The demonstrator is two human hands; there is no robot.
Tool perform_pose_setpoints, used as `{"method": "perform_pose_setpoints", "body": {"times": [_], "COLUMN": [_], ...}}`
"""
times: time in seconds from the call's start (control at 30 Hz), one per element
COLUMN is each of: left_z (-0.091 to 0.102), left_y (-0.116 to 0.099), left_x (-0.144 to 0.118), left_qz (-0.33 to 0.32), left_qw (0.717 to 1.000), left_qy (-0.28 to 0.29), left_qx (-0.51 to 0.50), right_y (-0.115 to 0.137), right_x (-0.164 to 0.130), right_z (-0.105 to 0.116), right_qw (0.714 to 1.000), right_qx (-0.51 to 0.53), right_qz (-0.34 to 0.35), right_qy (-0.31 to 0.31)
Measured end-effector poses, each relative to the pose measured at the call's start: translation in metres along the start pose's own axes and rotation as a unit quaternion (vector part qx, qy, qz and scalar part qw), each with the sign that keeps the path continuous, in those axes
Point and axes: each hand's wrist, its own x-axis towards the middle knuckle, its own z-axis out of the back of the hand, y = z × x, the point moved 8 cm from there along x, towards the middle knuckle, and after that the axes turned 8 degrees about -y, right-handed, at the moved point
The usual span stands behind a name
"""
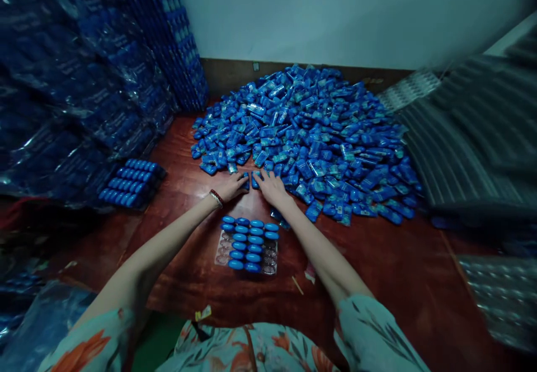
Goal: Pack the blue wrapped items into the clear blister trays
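Both of my hands are at the near edge of a heap of small blue wrapped packets (293,120). My left hand (231,188), with a bracelet at the wrist, has its fingers closed on one blue packet (246,182). Just to the right, my right hand (272,189) grips another blue packet (255,180), its fingers partly hiding it. Closer to me lies a clear plastic tray (269,269) with oval pockets. Shiny blue oval pieces (239,245) fill its back row and two middle columns, while pockets at both sides show bare plastic.
Filled blue trays under clear film (84,81) are stacked high at left, with a smaller stack of trays (133,183) beside them. Clear trays (474,131) are piled at right, and more (499,299) lie at the lower right. A thin stick (297,285) lies on the red-brown table (377,271).
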Motion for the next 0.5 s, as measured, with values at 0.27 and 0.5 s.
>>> {"method": "perform_pose_setpoints", "body": {"times": [0.27, 0.5], "left_z": [0.039, 0.12], "left_y": [0.007, -0.023], "left_x": [-0.034, -0.151], "left_qz": [0.038, 0.172], "left_qw": [0.997, 0.962], "left_qy": [-0.045, -0.188], "left_qx": [-0.041, -0.098], "right_y": [0.02, 0.034], "right_x": [0.012, 0.019], "right_z": [-0.011, -0.021], "right_qw": [0.997, 0.991], "right_qx": [-0.009, 0.034], "right_qz": [0.078, 0.125], "right_qy": [0.007, 0.012]}}
